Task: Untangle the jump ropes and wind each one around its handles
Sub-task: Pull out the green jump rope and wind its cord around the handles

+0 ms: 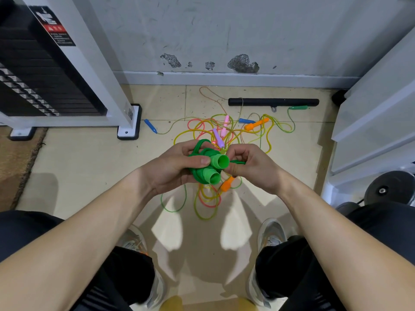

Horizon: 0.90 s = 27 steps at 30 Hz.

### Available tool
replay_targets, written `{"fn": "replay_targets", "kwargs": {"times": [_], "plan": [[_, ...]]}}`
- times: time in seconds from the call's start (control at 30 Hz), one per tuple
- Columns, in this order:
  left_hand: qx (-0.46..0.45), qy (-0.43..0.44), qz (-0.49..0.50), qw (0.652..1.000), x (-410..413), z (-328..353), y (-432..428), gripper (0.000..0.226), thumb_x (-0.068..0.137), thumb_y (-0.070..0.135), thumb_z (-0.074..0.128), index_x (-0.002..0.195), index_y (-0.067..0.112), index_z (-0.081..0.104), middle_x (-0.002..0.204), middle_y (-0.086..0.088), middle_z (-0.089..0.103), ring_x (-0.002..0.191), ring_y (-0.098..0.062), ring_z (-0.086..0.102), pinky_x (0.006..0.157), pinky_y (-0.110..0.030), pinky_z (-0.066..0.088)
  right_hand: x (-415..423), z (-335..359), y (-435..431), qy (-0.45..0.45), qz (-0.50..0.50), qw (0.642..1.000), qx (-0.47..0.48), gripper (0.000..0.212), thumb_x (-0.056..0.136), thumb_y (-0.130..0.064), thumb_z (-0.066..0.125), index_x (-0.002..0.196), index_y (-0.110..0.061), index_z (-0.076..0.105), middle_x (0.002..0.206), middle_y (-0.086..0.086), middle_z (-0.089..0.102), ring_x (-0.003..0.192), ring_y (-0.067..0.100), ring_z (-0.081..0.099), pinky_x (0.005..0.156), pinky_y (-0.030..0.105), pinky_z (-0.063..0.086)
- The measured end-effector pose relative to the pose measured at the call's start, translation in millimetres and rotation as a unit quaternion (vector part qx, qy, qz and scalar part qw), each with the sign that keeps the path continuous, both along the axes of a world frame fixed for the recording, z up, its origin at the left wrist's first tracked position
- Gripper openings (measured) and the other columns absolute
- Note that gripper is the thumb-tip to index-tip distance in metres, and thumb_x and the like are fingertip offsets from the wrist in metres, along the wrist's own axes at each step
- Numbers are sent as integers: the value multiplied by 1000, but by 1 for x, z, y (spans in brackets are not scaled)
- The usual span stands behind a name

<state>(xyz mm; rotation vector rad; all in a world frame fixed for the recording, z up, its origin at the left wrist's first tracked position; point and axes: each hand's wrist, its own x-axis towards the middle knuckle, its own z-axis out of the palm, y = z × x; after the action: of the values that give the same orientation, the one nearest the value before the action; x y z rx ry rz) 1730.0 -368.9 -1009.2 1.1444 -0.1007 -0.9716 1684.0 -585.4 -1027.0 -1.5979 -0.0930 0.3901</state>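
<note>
Above the tiled floor (pixel 89 167), the left hand (pixel 177 167) clamps two green handles (pixel 215 168) with green rope (pixel 199 149) wound round them; the right hand (pixel 249 164) seems to pinch the loose end. If that pinch slackens, the coils may spring loose. Beyond lies a tangle of ropes (pixel 224 131) near the scuffed wall (pixel 224 37).

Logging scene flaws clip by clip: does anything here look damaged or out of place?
Yes. The wall has dark patches of flaked paint just above the baseboard. On the floor, thin coloured ropes lie in a knotted heap with handles scattered, one blue handle off to the left.
</note>
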Motion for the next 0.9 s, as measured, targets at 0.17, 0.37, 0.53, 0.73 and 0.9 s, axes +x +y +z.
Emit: {"fn": "replay_targets", "kwargs": {"times": [0.17, 0.37, 0.53, 0.73, 0.9], "plan": [[42, -96, 49, 993, 3, 7, -2, 59, 56, 16, 85, 110, 17, 61, 94, 8, 62, 83, -14, 67, 67, -34, 61, -3, -4, 5, 90, -104, 990, 7, 21, 75, -25, 80, 94, -32, 72, 101, -1, 64, 79, 12, 65, 81, 40, 60], [161, -277, 83, 944, -1, 7, -8, 69, 50, 27, 93, 111, 23, 60, 101, 7, 62, 91, -10, 64, 83, -36, 58, -4, 3, 11, 288, -121, 940, 138, 35, 96, -15, 61, 129, -4, 59, 108, 13, 68, 90, 26, 69, 80, 42, 59], [256, -411, -19, 875, -18, 3, -20, 70, 57, 24, 95, 112, 32, 53, 100, 15, 62, 89, -3, 59, 79, -23, 49, 1, 5, 18, 183, -135, 969, 100, 22, 102, -10, 51, 109, -7, 71, 95, 8, 69, 87, 21, 62, 66, 31, 48], [276, -419, -76, 862, -27, -3, -23, 74, 60, 22, 93, 114, 30, 42, 94, 17, 52, 85, 5, 51, 66, -11, 38, -7, 1, 31, 20, -158, 982, -100, 40, 102, -6, 47, 67, -20, 56, 56, -11, 52, 56, 4, 49, 60, 20, 39], [230, -347, -67, 906, -29, 2, -25, 71, 65, 13, 91, 111, 26, 39, 93, 30, 56, 85, 7, 54, 72, -12, 44, -11, 8, 44, 122, -243, 945, 180, 22, 90, -19, 50, 69, -11, 49, 62, 2, 42, 59, 12, 51, 65, 25, 45]]}}
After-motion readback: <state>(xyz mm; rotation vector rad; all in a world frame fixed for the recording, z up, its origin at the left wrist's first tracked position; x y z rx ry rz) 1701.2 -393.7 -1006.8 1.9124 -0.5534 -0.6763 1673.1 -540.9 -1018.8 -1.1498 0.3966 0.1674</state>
